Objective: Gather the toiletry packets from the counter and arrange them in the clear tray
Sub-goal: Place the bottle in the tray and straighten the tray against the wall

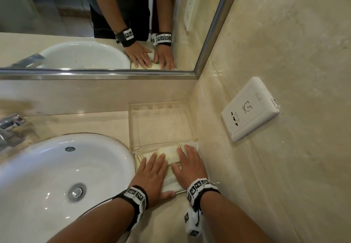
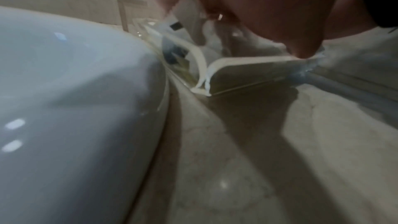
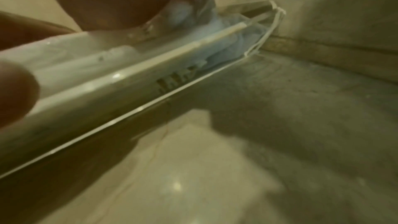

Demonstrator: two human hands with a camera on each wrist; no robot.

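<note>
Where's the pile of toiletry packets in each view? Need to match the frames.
Head: the pile of toiletry packets lies low centre, under both hands, in front of the clear tray.
Left wrist: upper centre, under the thumb, right of the sink.
Right wrist: a band from lower left to upper right.
Shared landmark: the beige counter.

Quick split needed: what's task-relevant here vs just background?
In play:
- toiletry packets, in a pile on the counter
- clear tray, in the corner, just beyond the pile
- left hand, flat on the pile
- right hand, flat on the pile

Background:
- sink
- faucet
- mirror
- wall socket
</note>
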